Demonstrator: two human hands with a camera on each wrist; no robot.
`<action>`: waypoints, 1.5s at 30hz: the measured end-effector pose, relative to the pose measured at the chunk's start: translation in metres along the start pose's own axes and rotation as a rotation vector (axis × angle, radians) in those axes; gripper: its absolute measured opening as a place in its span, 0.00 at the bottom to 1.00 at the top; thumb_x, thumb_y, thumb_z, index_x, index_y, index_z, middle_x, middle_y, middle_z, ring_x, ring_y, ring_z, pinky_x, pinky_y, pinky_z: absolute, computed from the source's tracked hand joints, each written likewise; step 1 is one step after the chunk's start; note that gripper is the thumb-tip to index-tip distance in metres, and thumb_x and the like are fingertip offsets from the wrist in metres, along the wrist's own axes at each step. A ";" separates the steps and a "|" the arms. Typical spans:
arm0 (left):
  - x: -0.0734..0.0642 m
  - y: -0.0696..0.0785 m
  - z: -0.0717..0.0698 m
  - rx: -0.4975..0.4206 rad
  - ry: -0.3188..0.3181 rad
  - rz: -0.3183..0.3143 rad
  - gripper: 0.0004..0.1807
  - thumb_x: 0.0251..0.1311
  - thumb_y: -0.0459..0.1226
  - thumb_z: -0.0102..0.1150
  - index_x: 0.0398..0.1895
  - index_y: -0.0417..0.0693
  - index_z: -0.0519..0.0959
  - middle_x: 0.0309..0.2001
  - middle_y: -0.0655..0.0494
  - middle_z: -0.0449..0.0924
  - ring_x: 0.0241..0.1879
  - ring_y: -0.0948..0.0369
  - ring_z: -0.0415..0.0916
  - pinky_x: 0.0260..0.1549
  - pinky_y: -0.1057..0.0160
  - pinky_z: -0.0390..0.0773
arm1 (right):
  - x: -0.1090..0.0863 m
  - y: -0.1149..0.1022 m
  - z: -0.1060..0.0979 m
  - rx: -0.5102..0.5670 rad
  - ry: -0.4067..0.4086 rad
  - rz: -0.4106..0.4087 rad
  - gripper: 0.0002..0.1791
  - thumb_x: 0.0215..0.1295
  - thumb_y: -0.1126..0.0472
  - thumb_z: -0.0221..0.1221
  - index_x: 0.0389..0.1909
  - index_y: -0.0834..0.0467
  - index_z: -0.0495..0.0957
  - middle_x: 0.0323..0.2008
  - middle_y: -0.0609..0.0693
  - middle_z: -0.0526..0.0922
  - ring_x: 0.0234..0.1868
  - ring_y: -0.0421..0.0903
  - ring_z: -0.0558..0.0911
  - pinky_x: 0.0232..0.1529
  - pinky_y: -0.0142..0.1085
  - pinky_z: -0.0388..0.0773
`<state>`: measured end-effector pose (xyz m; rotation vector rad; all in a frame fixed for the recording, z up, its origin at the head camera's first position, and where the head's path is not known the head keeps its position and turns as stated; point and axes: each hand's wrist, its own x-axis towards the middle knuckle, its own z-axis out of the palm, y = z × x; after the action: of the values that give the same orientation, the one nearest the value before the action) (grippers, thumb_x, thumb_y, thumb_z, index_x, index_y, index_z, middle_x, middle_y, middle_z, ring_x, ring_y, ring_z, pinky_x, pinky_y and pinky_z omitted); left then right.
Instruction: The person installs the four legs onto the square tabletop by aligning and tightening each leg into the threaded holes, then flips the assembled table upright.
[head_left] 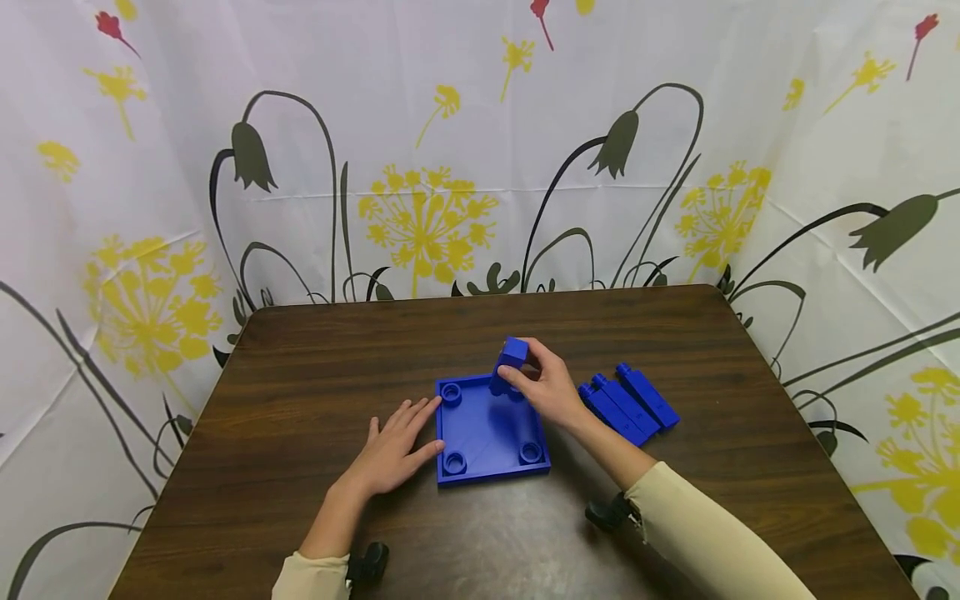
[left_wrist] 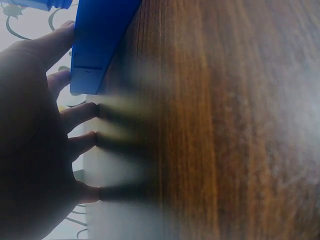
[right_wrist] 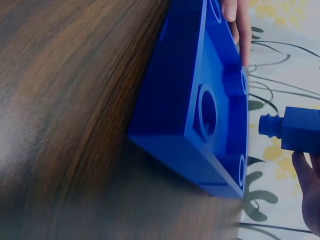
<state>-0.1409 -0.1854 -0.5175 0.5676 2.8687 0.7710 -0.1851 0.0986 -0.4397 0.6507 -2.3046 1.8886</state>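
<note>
Bright head view, soft glare on tabletop, dim left-wrist view, hand shadowed

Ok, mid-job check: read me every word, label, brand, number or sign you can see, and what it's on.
None can be read.
Blue tray: a small dark mark on its side, too blurred to make out.
Loose blue posts: no readable text.
Post in the right hand: none visible.
Curtain: printed flowers, no words.

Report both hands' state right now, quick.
Left hand: open, fingers touching the edge of the square blue socketed tray.
Right hand: closed, holding a peg-ended blue leg, apart from the tray.
</note>
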 end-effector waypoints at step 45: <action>0.001 0.001 0.000 -0.004 0.008 -0.003 0.37 0.68 0.55 0.53 0.78 0.61 0.55 0.74 0.47 0.56 0.74 0.42 0.46 0.58 0.22 0.38 | 0.044 0.051 0.070 -0.156 -0.195 -0.005 0.24 0.66 0.56 0.64 0.61 0.57 0.72 0.49 0.53 0.82 0.49 0.48 0.84 0.47 0.37 0.80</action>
<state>-0.1414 -0.1841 -0.5171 0.5605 2.8734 0.7803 -0.2303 0.0276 -0.4880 0.8535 -2.5324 1.6889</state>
